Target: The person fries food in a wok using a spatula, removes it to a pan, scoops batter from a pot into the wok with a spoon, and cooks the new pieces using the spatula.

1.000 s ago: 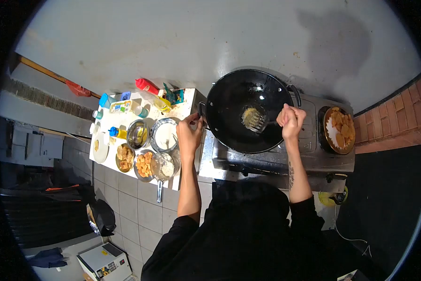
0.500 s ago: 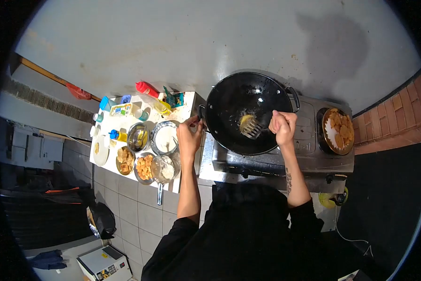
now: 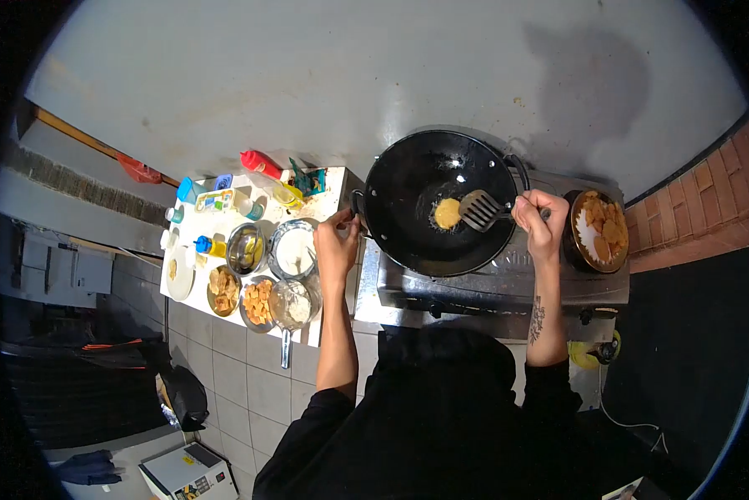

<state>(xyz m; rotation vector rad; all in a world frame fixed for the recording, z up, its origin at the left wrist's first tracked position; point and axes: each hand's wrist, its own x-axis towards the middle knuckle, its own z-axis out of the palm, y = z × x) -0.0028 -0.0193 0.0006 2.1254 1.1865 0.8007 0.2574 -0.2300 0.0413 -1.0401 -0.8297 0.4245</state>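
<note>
A black wok (image 3: 408,175) sits on the stove, and a small round golden piece of food (image 3: 447,214) bubbles in oil near its middle. My right hand (image 3: 539,222) is closed round the handle of a slotted spatula (image 3: 480,210). The spatula's blade is over the wok, just right of the golden piece. At the wok's left side, my left hand (image 3: 338,237) is closed on the wok's handle (image 3: 357,202).
A bowl of fried pieces (image 3: 605,229) with white paper stands on the stove's right side. To the left, a white table (image 3: 328,187) carries a bowl of white flour (image 3: 294,252), a saucepan (image 3: 291,304), a bowl of orange chunks (image 3: 259,302) and a red bottle (image 3: 258,162).
My right hand has moved right, drawing the spatula off the golden piece, which now lies fully visible and slightly further right. My left hand stays at the wok's handle.
</note>
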